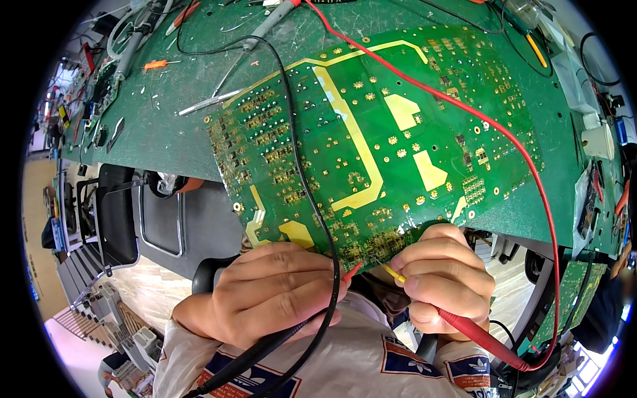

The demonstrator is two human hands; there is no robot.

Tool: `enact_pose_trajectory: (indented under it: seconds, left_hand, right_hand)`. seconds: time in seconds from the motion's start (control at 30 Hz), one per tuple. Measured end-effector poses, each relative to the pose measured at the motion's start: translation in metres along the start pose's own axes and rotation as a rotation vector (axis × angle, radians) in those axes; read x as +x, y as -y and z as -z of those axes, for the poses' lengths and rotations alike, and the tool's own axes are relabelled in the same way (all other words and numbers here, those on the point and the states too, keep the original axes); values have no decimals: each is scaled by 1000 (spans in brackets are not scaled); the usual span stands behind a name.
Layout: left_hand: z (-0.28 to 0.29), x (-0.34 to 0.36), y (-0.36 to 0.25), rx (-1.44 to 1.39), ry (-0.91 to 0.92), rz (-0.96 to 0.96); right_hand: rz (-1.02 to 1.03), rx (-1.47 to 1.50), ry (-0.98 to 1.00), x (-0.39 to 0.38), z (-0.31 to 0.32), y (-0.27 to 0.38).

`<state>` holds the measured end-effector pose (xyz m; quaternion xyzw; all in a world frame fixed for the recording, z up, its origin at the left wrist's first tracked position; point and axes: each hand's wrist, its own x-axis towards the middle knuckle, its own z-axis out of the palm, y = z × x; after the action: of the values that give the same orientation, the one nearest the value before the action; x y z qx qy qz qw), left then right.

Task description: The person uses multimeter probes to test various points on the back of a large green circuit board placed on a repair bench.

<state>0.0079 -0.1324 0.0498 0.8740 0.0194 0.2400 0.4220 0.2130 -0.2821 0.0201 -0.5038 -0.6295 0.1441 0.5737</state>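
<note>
A large green circuit board (355, 129) with gold pads lies across the front edge of the green worktop. My left hand (265, 295) is closed round a black test probe (265, 348); its red tip (353, 272) points at a dense cluster of small parts along the board's near edge. Just right of it, my right hand (448, 282) grips a red probe (474, 331), its yellow tip (395, 273) at the same cluster. Whether either tip makes contact I cannot tell. The black and red leads run over the board.
The worktop (152, 129) holds a grey soldering tool (262, 33), tweezers, an orange screwdriver (156, 64) and scattered electronics. Another board (567, 298) is at the right. Black chairs (116, 219) stand to the left; part of another person (113, 375) shows at the lower left.
</note>
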Motion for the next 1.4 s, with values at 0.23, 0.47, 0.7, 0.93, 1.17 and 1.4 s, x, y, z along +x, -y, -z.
enact_pose_trajectory:
  seconds: [0.23, 0.47, 0.7, 0.93, 1.17, 1.4]
  left_hand:
    - [0, -2, 1, 22, 13, -3]
    - [0, -3, 0, 39, 3, 0]
    - [-1, -3, 0, 39, -7, -2]
    - [0, -3, 1, 13, 0, -11]
    - [1, 0, 0, 18, 16, -3]
    - [1, -2, -1, 35, 10, 2]
  right_hand:
    - [-36, 14, -3, -1, 0, 1]
    - [-35, 13, -8, -1, -1, 1]
    - [-28, 14, -10, -1, -1, 0]
    - [-26, 14, -15, -1, -1, 0]
    - [-30, 15, -20, -1, -1, 1]
    - [-24, 21, -24, -1, -2, 0]
